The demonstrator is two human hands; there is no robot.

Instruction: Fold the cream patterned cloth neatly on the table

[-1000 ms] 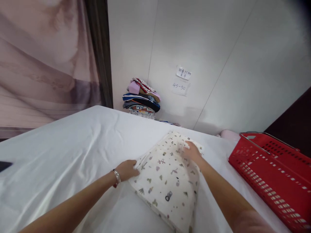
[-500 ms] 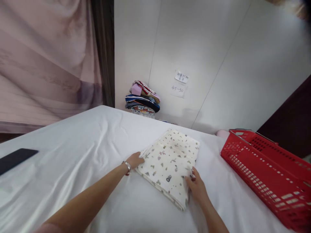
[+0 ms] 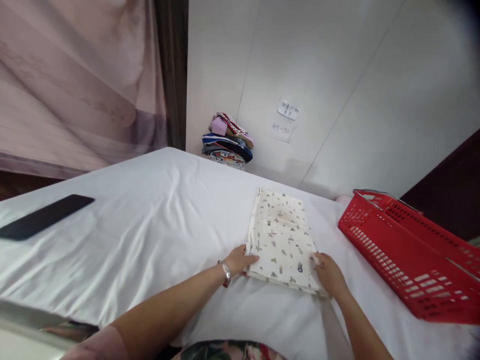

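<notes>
A cream cloth (image 3: 279, 235) with a small scattered print lies folded in layers on the white-covered table. At its near left corner my left hand (image 3: 240, 260) pinches the edge, thumb on top and fingers underneath. My right hand (image 3: 330, 274) grips the right edge close to the near corner, its fingers partly hidden by the fabric. The cloth's near edge shows several stacked layers. A bracelet (image 3: 226, 273) circles my left wrist.
To the right stands a red plastic basket (image 3: 408, 255) with metal handles. A black flat panel (image 3: 47, 216) lies at the left. Folded clothes (image 3: 228, 140) are stacked by the wall, beside paper notes (image 3: 288, 110). A pink curtain (image 3: 82, 80) hangs at the left.
The cloth has turned so its near edge faces me more squarely. Both hands have shifted right with it, still at its two sides. The view has tilted slightly downward.
</notes>
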